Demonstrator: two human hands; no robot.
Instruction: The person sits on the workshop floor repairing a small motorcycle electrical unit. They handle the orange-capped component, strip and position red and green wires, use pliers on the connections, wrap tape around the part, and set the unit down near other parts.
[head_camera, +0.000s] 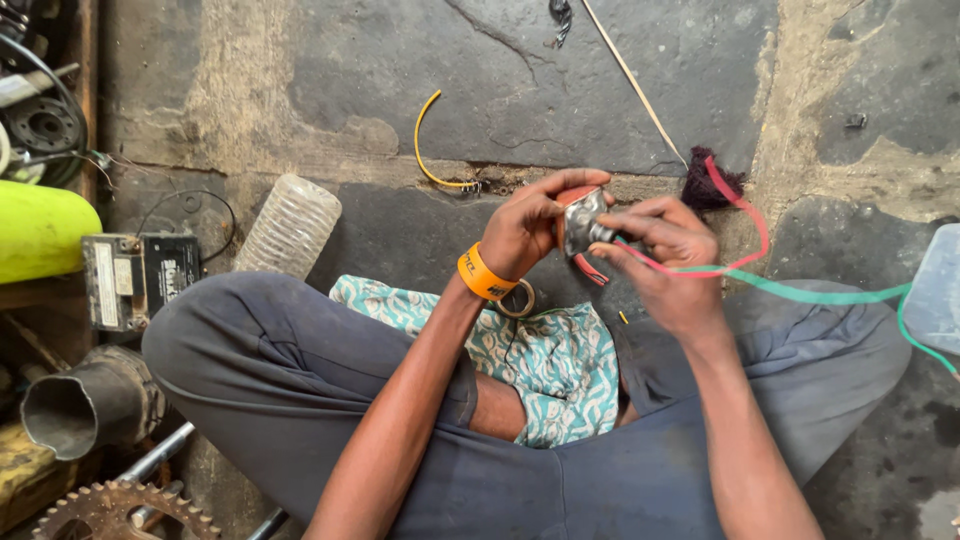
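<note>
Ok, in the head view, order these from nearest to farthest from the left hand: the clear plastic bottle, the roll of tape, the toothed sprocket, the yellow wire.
1. Roll of tape: just below the left hand, by its wrist.
2. Yellow wire: on the stone floor, up and to the left.
3. Clear plastic bottle: lying farther left, beside the knee.
4. Toothed sprocket: far bottom-left corner.

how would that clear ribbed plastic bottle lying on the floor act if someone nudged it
The clear ribbed bottle lies on its side on the stone floor, so it would probably roll across its length at a light push. It looks empty and thin-walled, so likely light and easy to dent. The uneven slab joints might stop it soon.
</note>
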